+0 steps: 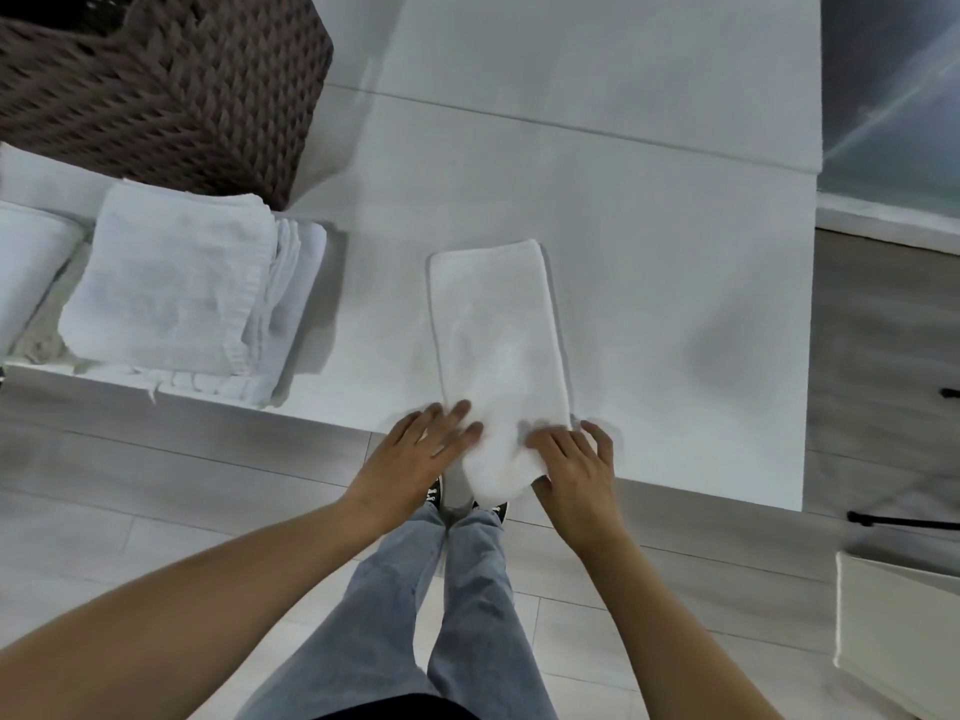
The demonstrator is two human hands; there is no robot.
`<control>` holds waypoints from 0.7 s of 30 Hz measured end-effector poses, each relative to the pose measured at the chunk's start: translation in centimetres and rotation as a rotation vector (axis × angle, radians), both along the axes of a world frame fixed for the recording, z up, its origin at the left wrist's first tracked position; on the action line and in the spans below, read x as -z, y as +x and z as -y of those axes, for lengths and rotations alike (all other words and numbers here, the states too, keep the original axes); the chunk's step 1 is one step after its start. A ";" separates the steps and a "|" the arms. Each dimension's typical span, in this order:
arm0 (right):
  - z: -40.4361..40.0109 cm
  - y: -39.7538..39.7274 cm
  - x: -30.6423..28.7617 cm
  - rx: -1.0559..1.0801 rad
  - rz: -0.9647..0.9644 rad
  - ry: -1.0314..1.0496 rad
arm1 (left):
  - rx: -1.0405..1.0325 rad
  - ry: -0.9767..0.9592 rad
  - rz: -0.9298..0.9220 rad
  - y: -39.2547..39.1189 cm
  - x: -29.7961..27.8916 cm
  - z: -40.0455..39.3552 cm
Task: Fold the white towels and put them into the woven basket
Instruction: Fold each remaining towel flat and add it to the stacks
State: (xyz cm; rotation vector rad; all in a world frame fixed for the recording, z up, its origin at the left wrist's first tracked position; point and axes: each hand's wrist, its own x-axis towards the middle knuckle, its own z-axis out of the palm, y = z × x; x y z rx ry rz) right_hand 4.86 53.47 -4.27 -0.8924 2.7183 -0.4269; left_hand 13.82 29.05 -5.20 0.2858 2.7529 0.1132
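Gripping the folded towel's (498, 345) near end, right hand (576, 470) curled around it, left hand (421, 449) flat-fingered touching it, on white table (675, 252).

Folded white towel (498, 345) overhanging table edge

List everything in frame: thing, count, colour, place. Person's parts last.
towel being folded: one, white, long strip at table's near edge, near end overhanging
towel stack: one pile, white, table's left, in front of basket
woven basket: one, dark brown, far left on table
table: one, white, fills centre
floor: grey-white planks, near side and right
box: one, cream, floor at lower right
left hand: fingers straight, on towel's near left edge
right hand: grips towel's near right corner
legs: two, blue jeans, dark shoes
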 end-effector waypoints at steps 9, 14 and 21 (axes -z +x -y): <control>2.3 -0.7 -5.7 0.344 0.530 -0.301 | -0.244 0.175 0.007 -2.6 -2.1 -1.8; 2.2 -1.8 -7.3 0.678 0.619 -0.651 | -0.356 0.456 -0.061 -3.3 -2.4 0.0; 1.4 -3.4 -7.9 0.612 0.932 -0.687 | -0.753 0.754 0.239 -4.8 -5.0 0.8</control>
